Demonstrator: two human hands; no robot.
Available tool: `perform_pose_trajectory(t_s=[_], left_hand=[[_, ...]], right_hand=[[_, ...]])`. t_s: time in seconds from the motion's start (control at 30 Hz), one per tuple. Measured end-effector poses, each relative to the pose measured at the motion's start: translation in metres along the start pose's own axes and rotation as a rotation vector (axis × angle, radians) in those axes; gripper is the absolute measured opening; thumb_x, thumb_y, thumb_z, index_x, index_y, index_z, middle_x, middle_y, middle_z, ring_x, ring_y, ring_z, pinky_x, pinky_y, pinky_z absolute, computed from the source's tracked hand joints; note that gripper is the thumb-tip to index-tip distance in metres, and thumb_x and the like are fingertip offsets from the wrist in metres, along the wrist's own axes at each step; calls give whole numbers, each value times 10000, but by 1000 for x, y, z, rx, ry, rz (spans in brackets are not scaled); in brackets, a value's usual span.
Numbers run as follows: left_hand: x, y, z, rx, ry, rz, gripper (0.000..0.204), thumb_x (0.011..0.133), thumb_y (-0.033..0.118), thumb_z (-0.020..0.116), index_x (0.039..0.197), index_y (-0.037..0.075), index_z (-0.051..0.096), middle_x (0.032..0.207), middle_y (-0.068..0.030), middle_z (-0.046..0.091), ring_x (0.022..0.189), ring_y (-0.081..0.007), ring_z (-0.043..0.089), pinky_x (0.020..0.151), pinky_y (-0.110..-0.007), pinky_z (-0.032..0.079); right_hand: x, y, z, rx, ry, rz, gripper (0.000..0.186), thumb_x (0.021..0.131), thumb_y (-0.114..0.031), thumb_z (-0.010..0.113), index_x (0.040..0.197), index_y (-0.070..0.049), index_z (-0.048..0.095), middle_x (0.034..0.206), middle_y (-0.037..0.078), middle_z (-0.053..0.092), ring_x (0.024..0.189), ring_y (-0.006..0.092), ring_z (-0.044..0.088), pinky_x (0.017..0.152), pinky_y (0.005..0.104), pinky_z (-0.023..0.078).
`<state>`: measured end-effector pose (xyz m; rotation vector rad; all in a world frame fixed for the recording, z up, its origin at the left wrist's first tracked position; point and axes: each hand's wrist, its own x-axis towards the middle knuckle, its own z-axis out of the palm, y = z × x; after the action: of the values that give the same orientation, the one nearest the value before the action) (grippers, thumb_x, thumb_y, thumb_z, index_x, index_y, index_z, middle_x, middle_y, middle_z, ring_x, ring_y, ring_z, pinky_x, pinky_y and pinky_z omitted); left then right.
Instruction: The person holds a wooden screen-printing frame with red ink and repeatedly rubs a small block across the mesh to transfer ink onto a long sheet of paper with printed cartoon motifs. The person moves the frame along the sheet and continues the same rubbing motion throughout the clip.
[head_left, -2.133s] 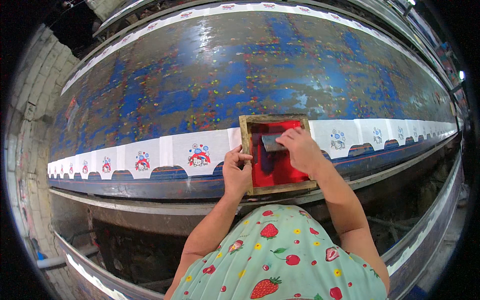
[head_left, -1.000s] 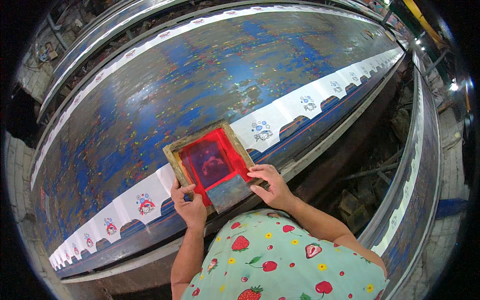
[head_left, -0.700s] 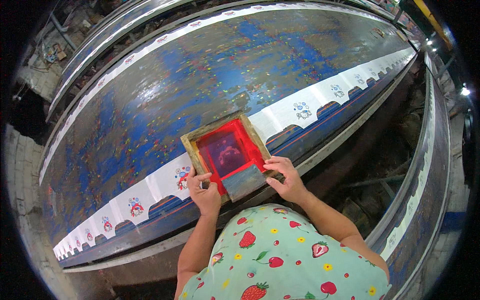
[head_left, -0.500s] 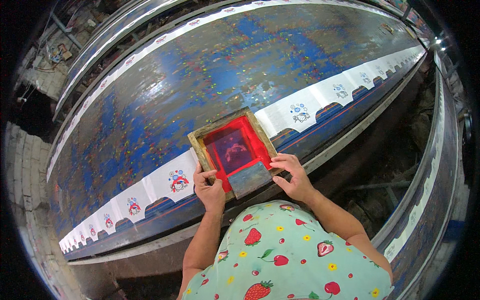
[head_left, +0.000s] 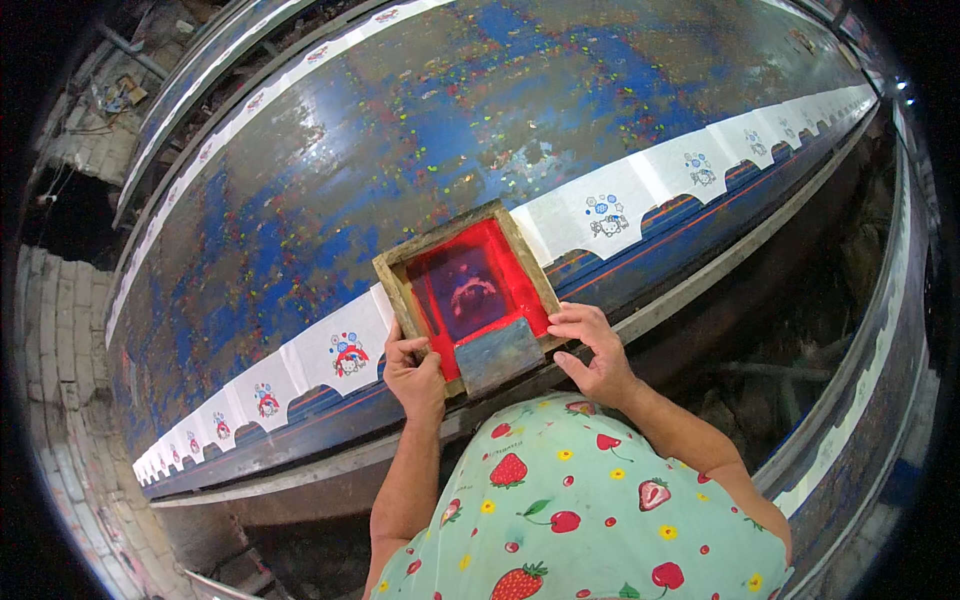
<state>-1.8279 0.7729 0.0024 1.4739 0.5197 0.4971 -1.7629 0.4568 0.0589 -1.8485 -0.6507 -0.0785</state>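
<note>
Both hands grip a wooden screen-printing frame (head_left: 531,260) at the near edge of the long table. Its mesh (head_left: 468,290) has a dark purple window bordered by wet red ink, with a pale arched motif in it. A flat grey-blue panel (head_left: 500,357) lies across the frame's near end. My left hand (head_left: 414,378) holds the near left corner, thumb on top. My right hand (head_left: 590,352) is on the near right corner, fingers on the rim. White fabric (head_left: 545,225) runs under or beside the frame; what lies directly below it is hidden.
Along the table (head_left: 400,170), stained blue and grey, white pieces continue both ways. Left of the frame a printed piece (head_left: 349,355) has red in its picture; the right piece (head_left: 607,217) shows blue and grey. Another fabric row (head_left: 318,54) lines the far edge. A second table (head_left: 880,340) stands right.
The view has turned slightly, so the table and fabric sit a little differently. The frame stays in nearly the same place, with both hands still gripping it.
</note>
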Motion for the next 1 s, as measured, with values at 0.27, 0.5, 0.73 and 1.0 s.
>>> perform_pose_trajectory(t_s=[0.27,0.5,0.73,1.0], left_hand=[[-3,6,4,91,2,16,257,829,-154,693,1003,35,699,1769,-279,500,1097,-99,659,871,-257,512],[-2,4,7,163,12,69,218,834,-125,695,982,34,712,1737,-278,540,1064,-101,652,828,-252,497],[-3,10,10,179,34,102,216,833,-109,699,980,45,735,1711,-281,564,1247,-179,683,890,-286,538],[-3,-4,9,91,55,68,204,912,-100,688,1054,25,766,1709,-288,557,1543,-327,583,1244,-401,442]], right_hand=[[20,-25,4,-232,-128,-275,430,841,-78,911,1247,-82,771,1361,137,723,1309,418,691,1123,548,556],[44,-33,26,-551,-405,-420,359,934,-256,791,1246,-79,776,1325,126,712,1338,349,655,1093,492,550],[77,-45,23,-552,-653,-347,334,916,-129,706,1227,-39,791,1225,119,752,1161,330,726,1025,468,577],[169,-13,30,-532,-719,-398,295,869,-26,715,1150,-64,796,1119,143,751,1129,368,725,1015,487,589]])
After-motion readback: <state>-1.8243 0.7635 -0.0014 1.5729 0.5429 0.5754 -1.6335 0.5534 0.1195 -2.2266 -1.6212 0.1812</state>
